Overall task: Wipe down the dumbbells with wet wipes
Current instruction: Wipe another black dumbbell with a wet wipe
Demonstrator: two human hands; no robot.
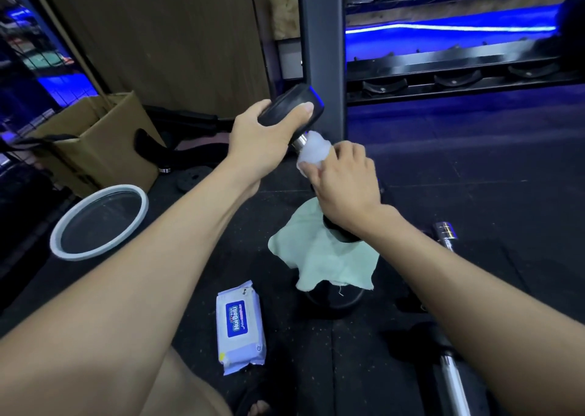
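Observation:
A black dumbbell (292, 105) with a chrome handle is held tilted above the floor. My left hand (256, 140) grips its upper black head. My right hand (345, 181) holds a white wet wipe (313, 149) wrapped round the chrome handle just below that head. The dumbbell's lower head (340, 235) shows partly under my right wrist, over a pale green cloth (326, 257). A white pack of wet wipes (240, 327) lies on the dark floor nearer me.
The green cloth drapes over a black weight (332, 301) on the floor. A round white-rimmed basin (98, 222) and a cardboard box (95, 137) sit at the left. Two other chrome-handled dumbbells (446, 235) (452, 381) lie at the right. A dark rack post (323, 51) stands behind.

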